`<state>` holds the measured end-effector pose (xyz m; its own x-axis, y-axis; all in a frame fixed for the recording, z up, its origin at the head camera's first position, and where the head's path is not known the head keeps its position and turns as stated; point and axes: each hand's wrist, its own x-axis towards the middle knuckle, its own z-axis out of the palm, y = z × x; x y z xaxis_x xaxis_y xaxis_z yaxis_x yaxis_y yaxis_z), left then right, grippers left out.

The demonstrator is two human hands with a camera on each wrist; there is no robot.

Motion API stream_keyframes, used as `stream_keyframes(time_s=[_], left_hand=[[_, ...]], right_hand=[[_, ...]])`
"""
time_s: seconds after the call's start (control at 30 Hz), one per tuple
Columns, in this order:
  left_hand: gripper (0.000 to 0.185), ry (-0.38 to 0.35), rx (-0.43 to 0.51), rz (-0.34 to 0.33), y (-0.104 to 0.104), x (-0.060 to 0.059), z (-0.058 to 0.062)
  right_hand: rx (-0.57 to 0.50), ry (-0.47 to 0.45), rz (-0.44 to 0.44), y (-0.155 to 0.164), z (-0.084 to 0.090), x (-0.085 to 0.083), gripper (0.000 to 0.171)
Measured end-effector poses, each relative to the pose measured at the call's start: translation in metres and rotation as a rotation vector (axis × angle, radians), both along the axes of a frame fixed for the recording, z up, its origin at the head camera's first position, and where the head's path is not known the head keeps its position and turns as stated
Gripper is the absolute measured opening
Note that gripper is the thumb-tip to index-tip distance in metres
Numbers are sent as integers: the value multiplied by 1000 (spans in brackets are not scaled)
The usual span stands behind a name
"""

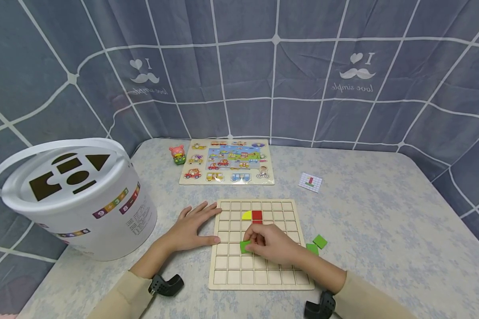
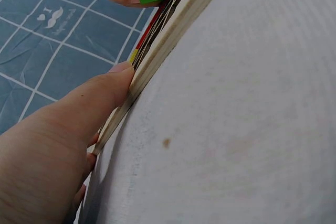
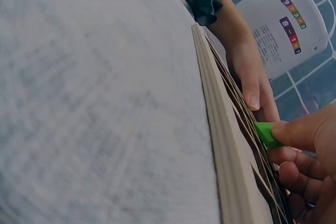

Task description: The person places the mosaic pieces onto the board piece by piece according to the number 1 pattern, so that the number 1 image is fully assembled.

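The right hand (image 1: 273, 244) pinches a green tile (image 1: 245, 246) between thumb and fingertips, holding it just above the middle cells of the wooden grid board (image 1: 223, 266), low and roughly flat so it can line up with a square recess. The right wrist view shows the tile's edge poking out past the fingertips toward the board's surface, not yet seated in a cell as far as can be told. The left hand (image 1: 193, 228) lies spread and flat on the table (image 1: 383, 230) with its fingers and thumb against the board's left edge, seemingly to keep the board from sliding while a piece is worked in; the left wrist view shows the thumb pressed right against that edge. A red tile (image 1: 257, 215) and a yellow tile (image 1: 246, 215) already sit side by side in cells near the top of the board. Two more green tiles (image 1: 316, 245) lie on the table just beside the board's right edge, within easy reach of the right hand. A pattern card (image 1: 310, 182) lies farther back on the right, a picture puzzle (image 1: 227, 167) behind the board, and a white bucket (image 1: 80, 199) to the left.
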<state>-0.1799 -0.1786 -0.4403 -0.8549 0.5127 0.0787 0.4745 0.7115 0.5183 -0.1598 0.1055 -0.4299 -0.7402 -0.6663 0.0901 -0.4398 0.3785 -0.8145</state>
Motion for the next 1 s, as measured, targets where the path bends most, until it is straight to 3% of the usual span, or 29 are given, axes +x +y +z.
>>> stream_keyframes(time_s=[0.53, 1.0], left_hand=[[81, 7, 1, -2, -1, -1, -2], [81, 4, 4, 0, -1, -1, -2]], right_hand=[[-27, 39, -26, 1, -2, 3, 6], [28, 128, -60, 0, -4, 2, 5]])
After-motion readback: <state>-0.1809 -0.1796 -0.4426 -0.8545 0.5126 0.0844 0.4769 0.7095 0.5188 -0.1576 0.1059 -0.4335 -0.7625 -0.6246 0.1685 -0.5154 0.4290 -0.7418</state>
